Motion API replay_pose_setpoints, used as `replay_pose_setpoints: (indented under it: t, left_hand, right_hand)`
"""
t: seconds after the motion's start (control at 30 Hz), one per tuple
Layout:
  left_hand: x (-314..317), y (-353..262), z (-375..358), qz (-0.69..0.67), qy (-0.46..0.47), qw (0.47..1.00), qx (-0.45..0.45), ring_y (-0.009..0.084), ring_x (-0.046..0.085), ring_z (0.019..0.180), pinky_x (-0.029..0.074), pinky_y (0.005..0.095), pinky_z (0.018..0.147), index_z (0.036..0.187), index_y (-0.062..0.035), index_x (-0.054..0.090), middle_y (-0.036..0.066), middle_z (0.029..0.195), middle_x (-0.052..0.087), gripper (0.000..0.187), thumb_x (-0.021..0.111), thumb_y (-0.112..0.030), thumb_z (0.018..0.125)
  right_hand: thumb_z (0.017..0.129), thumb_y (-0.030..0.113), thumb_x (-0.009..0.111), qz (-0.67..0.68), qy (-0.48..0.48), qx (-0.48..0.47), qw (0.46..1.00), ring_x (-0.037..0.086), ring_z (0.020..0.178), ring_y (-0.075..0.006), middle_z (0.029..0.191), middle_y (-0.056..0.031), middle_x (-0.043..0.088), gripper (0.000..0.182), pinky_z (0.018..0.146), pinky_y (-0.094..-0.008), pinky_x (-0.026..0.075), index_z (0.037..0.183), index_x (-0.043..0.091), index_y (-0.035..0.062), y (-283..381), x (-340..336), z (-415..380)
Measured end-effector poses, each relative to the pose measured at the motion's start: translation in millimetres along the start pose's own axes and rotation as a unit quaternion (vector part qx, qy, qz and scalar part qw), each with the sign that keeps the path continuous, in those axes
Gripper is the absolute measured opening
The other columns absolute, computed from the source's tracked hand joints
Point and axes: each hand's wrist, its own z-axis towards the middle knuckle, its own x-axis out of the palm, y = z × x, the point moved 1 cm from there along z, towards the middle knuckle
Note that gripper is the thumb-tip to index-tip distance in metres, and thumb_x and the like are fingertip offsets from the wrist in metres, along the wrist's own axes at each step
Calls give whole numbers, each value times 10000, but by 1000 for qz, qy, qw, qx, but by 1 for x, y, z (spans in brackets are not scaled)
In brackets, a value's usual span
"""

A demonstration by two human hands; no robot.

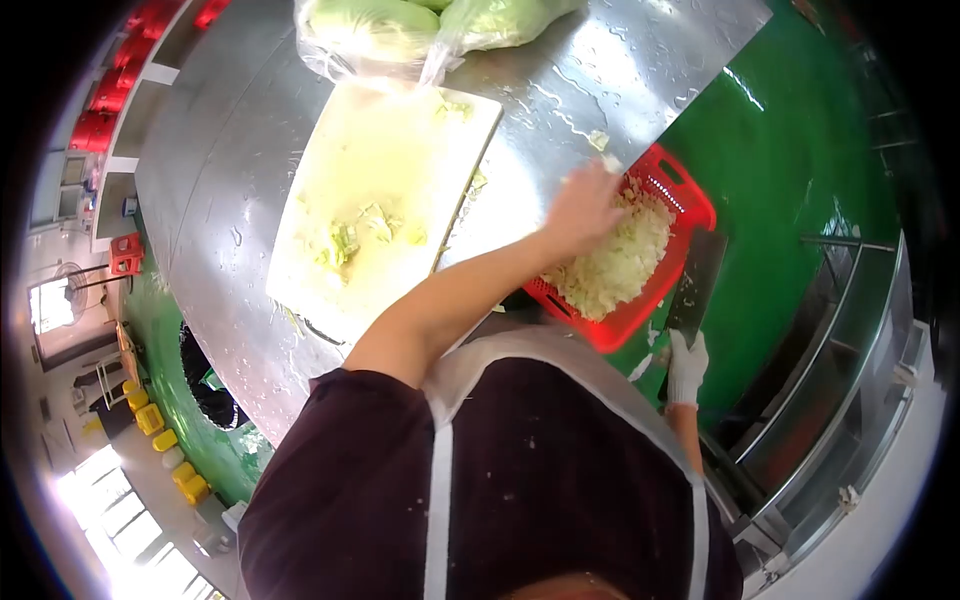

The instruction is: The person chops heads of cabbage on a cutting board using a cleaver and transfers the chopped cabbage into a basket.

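Note:
My left hand, bare and blurred by motion, reaches across to the near rim of a red plastic basket. Its fingers look spread, with nothing visible in them. Chopped pale cabbage fills much of the basket. In a white glove, my right hand is closed around the handle of a cleaver, whose broad blade points up beside the basket's right side. A white cutting board lies on the table to the left, with a few leafy scraps on it.
Whole green cabbages in a clear plastic bag rest beyond the board. The wet steel table has a corner at upper right. Green floor lies past it, with a metal rack on the right. A black-lined bin stands left.

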Motion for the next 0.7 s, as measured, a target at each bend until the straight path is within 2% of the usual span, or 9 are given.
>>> replay_pose_setpoints:
  t: [0.07, 0.17, 0.23, 0.33, 0.4, 0.47, 0.53, 0.63, 0.7]
  left_hand:
    - [24, -7, 7, -106, -60, 987, 107, 410, 441, 1228, 357, 481, 1040, 1320, -29, 469, 244, 1312, 494, 452, 544, -200, 909]
    - [13, 2, 5, -212, -11, 974, 74, 373, 476, 1198, 365, 460, 1043, 1242, -56, 560, 189, 1253, 552, 361, 538, -167, 899]
    - [-7, 41, -5, -126, -180, 970, 101, 354, 488, 1187, 357, 452, 1048, 1134, -60, 625, 164, 1200, 586, 278, 542, -148, 884]
    - [-67, 83, -6, 135, -400, 892, -163, 338, 488, 1167, 367, 479, 982, 1189, -54, 559, 184, 1257, 534, 334, 556, -165, 873]
    - [-81, 152, -1, 213, -370, 841, -332, 365, 393, 1282, 321, 517, 1025, 1300, -59, 488, 214, 1398, 415, 448, 528, -295, 921]
    - [-73, 148, 12, 264, -290, 854, -341, 355, 386, 1308, 293, 482, 1078, 1331, -84, 494, 208, 1403, 437, 447, 505, -274, 927]
    - [-72, 103, 38, 114, -34, 949, -291, 335, 337, 1366, 268, 469, 1111, 1370, -66, 462, 214, 1445, 400, 476, 472, -284, 947]
    - [21, 48, 49, 246, -152, 953, -89, 330, 303, 1403, 286, 485, 1114, 1294, -37, 522, 208, 1441, 404, 430, 464, -282, 945]
    - [11, 3, 63, 109, 32, 989, -92, 366, 317, 1385, 285, 495, 1109, 1331, 19, 467, 233, 1455, 384, 499, 469, -307, 953]
  right_hand:
    - [892, 157, 630, -15, -9, 3, 1000, 531, 546, -103, 716, -23, 570, 205, 511, -268, 461, 1036, 599, 14, 0, -4, -3]
    - [891, 147, 634, 9, -26, 4, 1000, 535, 541, -106, 714, -30, 573, 189, 497, -262, 459, 1032, 602, 25, -1, -8, -5]
    - [894, 150, 635, 22, -30, 7, 999, 535, 537, -107, 710, -32, 569, 188, 489, -263, 458, 1034, 599, 31, -4, -13, -5]
    - [899, 154, 636, 55, -33, 42, 997, 535, 532, -109, 699, -31, 561, 191, 478, -265, 454, 1042, 591, 35, -10, -16, -9]
    - [900, 150, 638, 64, -38, 59, 995, 535, 527, -110, 683, -28, 552, 197, 467, -264, 447, 1048, 585, 32, -31, -21, -5]
    - [900, 138, 637, 82, -39, 64, 994, 537, 525, -113, 679, -29, 551, 192, 461, -268, 451, 1046, 582, 27, -44, -24, -5]
    - [900, 129, 637, 89, -48, 74, 992, 536, 523, -114, 679, -31, 551, 189, 455, -271, 455, 1045, 580, 23, -42, -25, -8]
    - [902, 125, 636, 89, -47, 92, 991, 525, 521, -111, 703, -36, 558, 193, 454, -274, 466, 1051, 576, 18, -27, -24, -13]
    - [914, 116, 620, 68, -51, 92, 992, 505, 511, -95, 696, -13, 534, 132, 444, -264, 479, 1013, 556, 57, -19, -25, -10]
